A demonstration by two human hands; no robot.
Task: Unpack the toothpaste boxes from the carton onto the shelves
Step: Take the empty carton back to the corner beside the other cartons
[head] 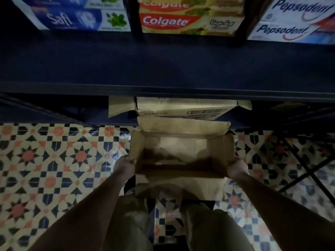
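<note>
Head view: patterned tile floor (54, 169), dark shelf (163, 69)

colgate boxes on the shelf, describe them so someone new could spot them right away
Look at the dark shelf above the tiled floor, where three stacks of toothpaste boxes stand. The Colgate boxes are the middle stack. They alone are red and yellow, between blue Saft boxes and white Pepsodent boxes.

One head-worn camera looks steeply down from close above the carton (183, 153), facing the shelves (163, 66)
</note>
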